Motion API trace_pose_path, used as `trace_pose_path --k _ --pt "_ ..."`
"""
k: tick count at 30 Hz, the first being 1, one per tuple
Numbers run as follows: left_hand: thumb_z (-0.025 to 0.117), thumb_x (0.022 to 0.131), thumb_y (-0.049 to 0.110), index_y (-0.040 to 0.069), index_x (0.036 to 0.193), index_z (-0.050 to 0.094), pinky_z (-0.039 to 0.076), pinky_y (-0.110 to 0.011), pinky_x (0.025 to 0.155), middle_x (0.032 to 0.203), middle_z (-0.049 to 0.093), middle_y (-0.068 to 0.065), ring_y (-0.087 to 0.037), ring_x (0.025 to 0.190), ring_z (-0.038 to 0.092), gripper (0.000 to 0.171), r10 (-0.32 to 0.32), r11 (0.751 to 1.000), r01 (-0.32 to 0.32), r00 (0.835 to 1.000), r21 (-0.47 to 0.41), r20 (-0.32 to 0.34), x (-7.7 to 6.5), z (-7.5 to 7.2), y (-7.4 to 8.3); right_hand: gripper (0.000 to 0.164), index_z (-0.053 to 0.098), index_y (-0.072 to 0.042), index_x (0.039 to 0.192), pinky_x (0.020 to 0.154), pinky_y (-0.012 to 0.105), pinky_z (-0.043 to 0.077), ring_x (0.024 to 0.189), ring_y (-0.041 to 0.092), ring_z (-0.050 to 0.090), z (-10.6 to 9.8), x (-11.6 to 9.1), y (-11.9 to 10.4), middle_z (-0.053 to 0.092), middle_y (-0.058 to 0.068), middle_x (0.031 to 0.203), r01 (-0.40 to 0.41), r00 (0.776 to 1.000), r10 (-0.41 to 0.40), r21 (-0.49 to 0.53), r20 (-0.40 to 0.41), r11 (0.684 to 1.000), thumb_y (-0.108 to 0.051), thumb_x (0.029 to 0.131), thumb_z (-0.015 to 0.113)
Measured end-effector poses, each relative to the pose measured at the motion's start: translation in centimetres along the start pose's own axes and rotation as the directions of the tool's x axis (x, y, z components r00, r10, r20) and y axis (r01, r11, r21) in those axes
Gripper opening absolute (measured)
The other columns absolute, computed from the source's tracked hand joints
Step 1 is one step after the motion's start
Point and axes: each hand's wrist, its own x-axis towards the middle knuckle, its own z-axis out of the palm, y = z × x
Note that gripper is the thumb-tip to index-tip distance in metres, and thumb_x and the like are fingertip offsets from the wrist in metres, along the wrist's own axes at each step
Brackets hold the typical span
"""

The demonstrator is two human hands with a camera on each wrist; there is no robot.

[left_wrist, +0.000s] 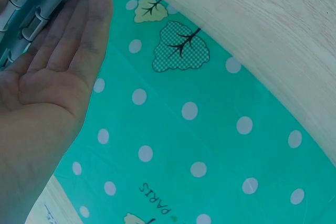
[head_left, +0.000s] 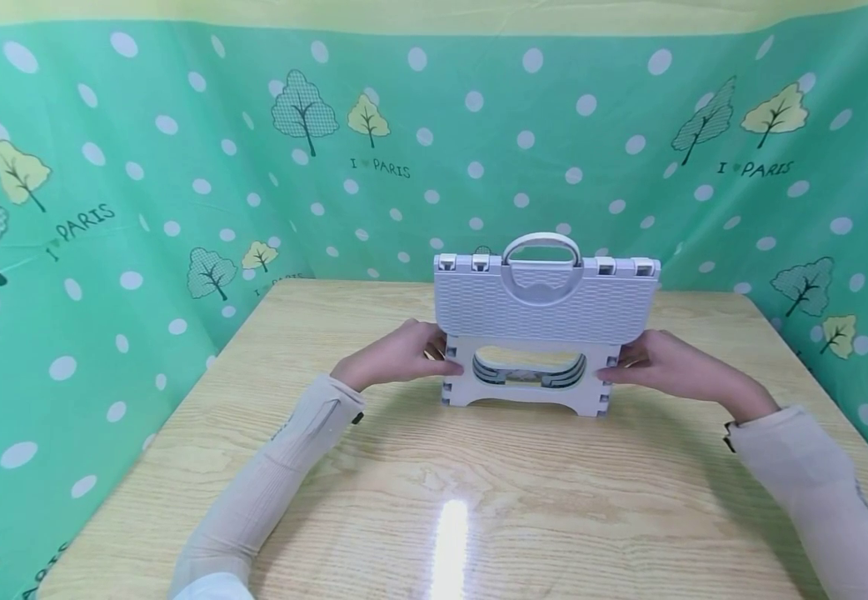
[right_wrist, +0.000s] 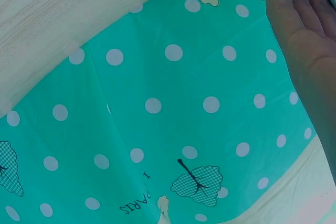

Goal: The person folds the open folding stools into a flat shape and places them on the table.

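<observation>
A pale grey folding step stool [head_left: 479,310] stands upright on the table in the head view, partly folded. Its textured top panel leans over the front leg panel [head_left: 527,398], which has an oval cut-out. A loop handle [head_left: 542,240] sticks up from the top edge. My left hand [head_left: 402,354] holds the leg panel's left side, thumb in front and fingers behind. On the opposite side my right hand [head_left: 666,367] grips in the same way. Hinged edges of the stool [left_wrist: 38,22] lie against the fingers in the left wrist view; the right wrist view shows only a sliver of it.
The wooden table [head_left: 374,500] extends in front of the stool and to both sides. Behind and beside it hangs a green dotted curtain [head_left: 374,208] with printed trees. A bright light reflection lies on the tabletop near the front.
</observation>
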Motion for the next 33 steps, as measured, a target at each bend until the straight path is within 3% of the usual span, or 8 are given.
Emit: trace_pose_path --k 33 --pt "0.072 0.094 0.027 0.009 0.127 0.063 0.056 -0.025 0.079 0.105 0.074 0.000 -0.008 0.088 0.069 0.038 0.027 0.999 -0.026 0.999 0.033 -0.026 0.28 0.29 -0.19 0.054 0.045 -0.005 0.140 0.082 0.037 0.059 0.110 0.033 0.067 0.05 0.07 0.37 0.061 0.020 0.131 0.035 0.999 -0.034 0.038 -0.012 0.999 -0.017 0.094 0.071"
